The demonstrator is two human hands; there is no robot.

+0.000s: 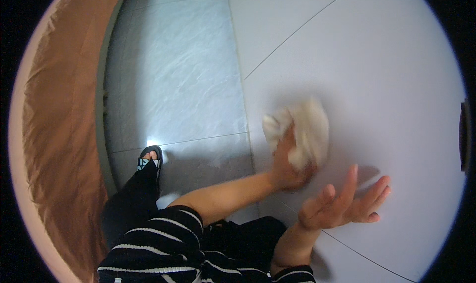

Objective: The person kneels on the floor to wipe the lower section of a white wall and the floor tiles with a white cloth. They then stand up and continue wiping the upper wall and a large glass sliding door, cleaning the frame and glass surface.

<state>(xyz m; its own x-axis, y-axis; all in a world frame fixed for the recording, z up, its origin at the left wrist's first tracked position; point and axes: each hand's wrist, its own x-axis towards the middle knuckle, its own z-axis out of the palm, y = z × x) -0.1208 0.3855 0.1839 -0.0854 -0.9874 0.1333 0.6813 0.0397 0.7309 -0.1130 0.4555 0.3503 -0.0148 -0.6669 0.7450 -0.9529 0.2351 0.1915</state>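
Observation:
My left hand (290, 166) is closed round a crumpled cream-white cloth (311, 129), which lies against a smooth white panel surface (391, 79). Both the hand and the cloth are slightly blurred, and the cloth's folds cover part of the fingers. Lower and to the right, my right hand (342, 201) has its fingers spread and holds nothing. Its shadow falls on the white surface close beside the fingertips; whether they touch it I cannot tell.
Thin dark seams cross the white surface. Grey tiled floor (183, 74) meets it on the left. Along the far left runs something covered in brown-orange fabric (59, 109). My foot in a dark sandal (151, 156) stands on the tiles. A dark object (464, 136) shows at the right rim.

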